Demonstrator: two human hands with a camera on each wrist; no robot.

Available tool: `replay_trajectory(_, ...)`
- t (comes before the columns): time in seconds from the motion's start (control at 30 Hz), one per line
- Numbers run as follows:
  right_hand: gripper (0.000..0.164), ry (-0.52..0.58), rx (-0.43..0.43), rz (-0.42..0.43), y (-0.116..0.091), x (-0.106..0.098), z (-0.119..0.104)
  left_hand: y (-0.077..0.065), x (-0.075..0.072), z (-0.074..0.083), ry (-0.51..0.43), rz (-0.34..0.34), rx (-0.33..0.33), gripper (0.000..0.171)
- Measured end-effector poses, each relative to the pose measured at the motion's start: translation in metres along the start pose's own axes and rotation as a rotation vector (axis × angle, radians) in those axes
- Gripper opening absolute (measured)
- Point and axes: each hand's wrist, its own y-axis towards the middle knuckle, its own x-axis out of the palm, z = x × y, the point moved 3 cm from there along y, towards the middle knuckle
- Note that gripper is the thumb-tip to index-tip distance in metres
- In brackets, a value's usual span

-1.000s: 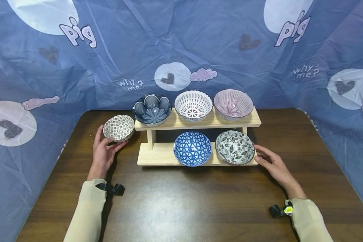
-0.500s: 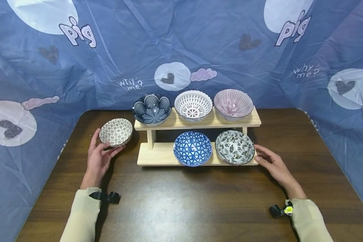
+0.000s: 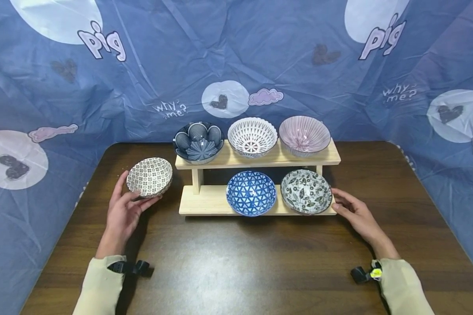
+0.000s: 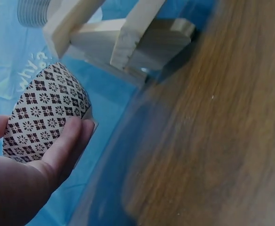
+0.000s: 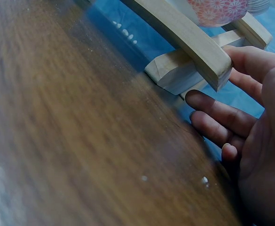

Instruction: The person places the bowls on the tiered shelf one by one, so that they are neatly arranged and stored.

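In the head view my left hand (image 3: 121, 214) holds a small bowl (image 3: 150, 176) with a grey-and-white flower-grid pattern, left of the wooden stand. Its thumb is at the near rim and fingers reach underneath. Seen in the left wrist view, the bowl's patterned outside (image 4: 45, 113) appears raised off the table. My right hand (image 3: 356, 216) touches the right end of the two-tier wooden stand's (image 3: 201, 203) lower plank, beside a bowl with dark leaves (image 3: 306, 191). In the right wrist view its other fingers (image 5: 217, 106) extend below the plank, loosely bent.
On the upper tier stand a dark blue petal bowl (image 3: 199, 143), a white patterned bowl (image 3: 252, 136) and a pink striped bowl (image 3: 304, 134). A blue triangle-patterned bowl (image 3: 251, 193) sits on the lower tier. Blue printed cloth (image 3: 228, 52) rises behind the brown table (image 3: 236, 267).
My left hand has moved left and toward the near side with the small bowl, away from the stand. The right hand and the other bowls have stayed in place.
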Motion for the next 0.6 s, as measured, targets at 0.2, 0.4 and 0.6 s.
replay_trajectory(0.2,0.046,-0.01,0.008,-0.006,0.001,-0.001,-0.001,-0.011,0.003,0.001,-0.052,-0.047,0.015,0.07)
replay_trajectory(0.4,0.045,-0.016,-0.002,-0.004,0.0,-0.001,-0.001,-0.019,0.007,0.0,-0.069,-0.099,0.032,0.068)
replay_trajectory(0.6,0.044,0.0,-0.009,-0.004,-0.001,0.0,0.001,-0.028,0.008,0.0,-0.072,-0.132,0.051,0.069)
